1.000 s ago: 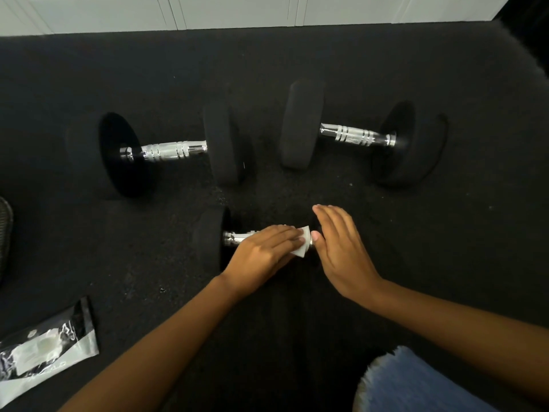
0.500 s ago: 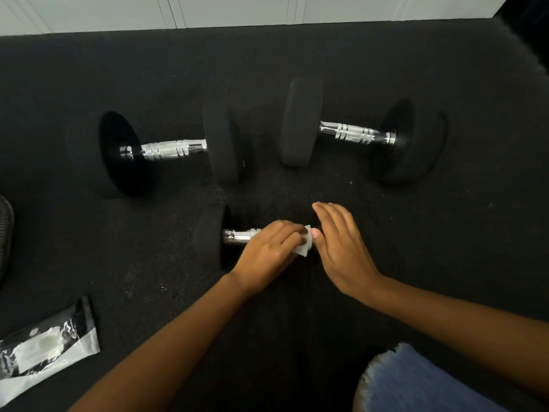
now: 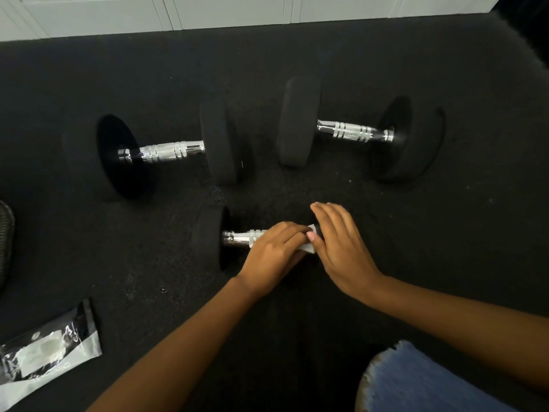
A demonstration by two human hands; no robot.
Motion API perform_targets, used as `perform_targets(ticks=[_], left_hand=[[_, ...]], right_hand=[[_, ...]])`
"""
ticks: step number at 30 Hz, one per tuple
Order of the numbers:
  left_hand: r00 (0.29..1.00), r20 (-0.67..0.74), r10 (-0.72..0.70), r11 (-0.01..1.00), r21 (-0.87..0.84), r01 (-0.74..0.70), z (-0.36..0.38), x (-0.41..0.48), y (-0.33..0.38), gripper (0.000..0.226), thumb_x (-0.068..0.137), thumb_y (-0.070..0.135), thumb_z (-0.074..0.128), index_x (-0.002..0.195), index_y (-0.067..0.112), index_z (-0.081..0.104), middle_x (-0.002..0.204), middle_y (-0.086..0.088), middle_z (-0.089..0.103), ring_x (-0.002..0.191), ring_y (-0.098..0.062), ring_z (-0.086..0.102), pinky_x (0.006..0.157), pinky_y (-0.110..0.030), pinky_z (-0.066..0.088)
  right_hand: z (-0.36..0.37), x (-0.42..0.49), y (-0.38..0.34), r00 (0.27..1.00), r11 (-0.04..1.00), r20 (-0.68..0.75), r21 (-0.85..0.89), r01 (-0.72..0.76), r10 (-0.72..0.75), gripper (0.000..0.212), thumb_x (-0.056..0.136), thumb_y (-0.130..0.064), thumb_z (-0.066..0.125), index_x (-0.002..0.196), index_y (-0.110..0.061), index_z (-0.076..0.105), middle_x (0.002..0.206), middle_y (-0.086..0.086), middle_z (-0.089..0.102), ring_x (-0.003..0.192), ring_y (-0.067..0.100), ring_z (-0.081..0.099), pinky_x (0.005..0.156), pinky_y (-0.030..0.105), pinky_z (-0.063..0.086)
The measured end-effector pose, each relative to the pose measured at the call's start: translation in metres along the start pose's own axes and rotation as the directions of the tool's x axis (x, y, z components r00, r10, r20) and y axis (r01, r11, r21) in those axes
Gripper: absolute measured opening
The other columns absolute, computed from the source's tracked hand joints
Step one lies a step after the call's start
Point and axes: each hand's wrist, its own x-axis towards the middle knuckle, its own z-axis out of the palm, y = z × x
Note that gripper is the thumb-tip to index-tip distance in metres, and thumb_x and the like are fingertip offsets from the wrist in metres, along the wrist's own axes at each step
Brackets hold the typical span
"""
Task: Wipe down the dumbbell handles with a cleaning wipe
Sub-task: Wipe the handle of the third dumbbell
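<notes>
I noted the left hand [image 3: 273,248] curled round the wipe [image 3: 309,248] on the nearest dumbbell handle [image 3: 243,237], right hand [image 3: 341,251] flat just beside it, fingers straight.

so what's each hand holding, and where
Left hand grips the wipe around the near dumbbell's handle, toward its right end. Right hand lies flat, fingers straight, gripping nothing.
</notes>
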Motion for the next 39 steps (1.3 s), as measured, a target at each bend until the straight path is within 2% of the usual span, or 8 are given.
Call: perform_targets(ticks=[6,12,16,21,24,32,37,39], left_hand=[[0.975,0.059,-0.214,0.976,-0.010,0.215,-0.008,0.016,0.009,0.030,0.094,0.028,0.045,0.109,0.011,0.065,0.107,-0.004,0.068,0.100,-0.016,0.060,0.087,-0.024,0.043],[0.790,0.318,-0.524,0.848,0.103,0.521,-0.014,0.050,0.014,0.033,0.099,0.031,0.037,0.101,0.011,0.063,0.094,-0.007,0.066,0.080,-0.019,0.058,0.066,-0.027,0.034],[0.753,0.392,-0.529,0.832,0.065,0.550,-0.020,0.052,0.012,0.033,0.099,0.032,0.038,0.099,0.012,0.064,0.089,-0.005,0.064,0.073,-0.013,0.052,0.065,-0.028,0.035],[0.664,0.502,-0.555,0.785,0.051,0.617,-0.020,0.062,0.008,0.035,0.098,0.029,0.040,0.066,0.019,0.051,0.067,0.003,0.052,0.061,-0.010,0.049,0.053,-0.025,0.030],[0.612,0.545,-0.573,0.753,0.055,0.656,-0.019,0.072,0.005,0.035,0.096,0.026,0.042,0.064,0.017,0.050,0.067,0.000,0.051,0.062,-0.012,0.049,0.053,-0.027,0.031],[0.750,0.365,-0.552,0.832,0.182,0.524,-0.028,0.051,0.022,0.031,0.098,0.034,0.038,0.102,0.017,0.064,0.088,-0.002,0.060,0.074,-0.013,0.050,0.064,-0.028,0.032],[0.658,0.415,-0.628,0.758,0.134,0.639,-0.020,0.064,0.017,0.029,0.096,0.032,0.042,0.086,0.015,0.063,0.074,0.003,0.052,0.067,-0.013,0.051,0.060,-0.028,0.034],[0.667,0.407,-0.624,0.767,0.159,0.621,-0.019,0.064,0.018,0.027,0.096,0.030,0.043,0.087,0.014,0.063,0.076,0.001,0.054,0.063,-0.012,0.048,0.060,-0.028,0.034]], right_hand=[[0.001,0.000,0.000,1.000,1.000,-0.007,0.012,0.013,-0.012,0.054,0.097,-0.036,0.025,0.138,-0.003,0.036,0.141,0.013,0.043,0.133,0.023,0.029,0.109,0.031,0.016],[0.001,0.000,0.002,1.000,1.000,0.006,-0.001,0.013,-0.013,0.055,0.096,-0.037,0.023,0.139,-0.005,0.034,0.142,0.012,0.041,0.134,0.023,0.028,0.109,0.031,0.014],[0.002,0.000,0.003,1.000,1.000,-0.005,-0.004,0.012,-0.012,0.054,0.096,-0.037,0.025,0.139,-0.005,0.035,0.141,0.012,0.042,0.134,0.022,0.028,0.109,0.032,0.015],[0.004,-0.003,0.003,0.999,1.000,-0.016,-0.004,0.029,-0.029,0.052,0.096,-0.035,0.027,0.137,-0.003,0.037,0.140,0.013,0.044,0.132,0.020,0.025,0.108,0.034,0.017],[0.005,-0.001,0.004,1.000,1.000,-0.007,-0.005,0.018,-0.018,0.053,0.096,-0.036,0.026,0.138,-0.005,0.035,0.141,0.012,0.042,0.134,0.020,0.024,0.109,0.034,0.015],[0.002,-0.001,0.003,1.000,1.000,-0.005,0.019,0.015,-0.015,0.055,0.096,-0.037,0.024,0.138,-0.004,0.036,0.141,0.011,0.042,0.134,0.022,0.028,0.109,0.031,0.016],[0.003,-0.001,0.004,1.000,1.000,0.012,0.015,0.016,-0.017,0.056,0.095,-0.038,0.024,0.140,-0.005,0.033,0.143,0.011,0.040,0.135,0.022,0.025,0.109,0.032,0.016],[0.001,0.000,0.004,1.000,1.000,0.019,0.023,0.013,-0.014,0.057,0.095,-0.039,0.023,0.140,-0.005,0.032,0.144,0.011,0.038,0.136,0.021,0.024,0.109,0.031,0.014]])
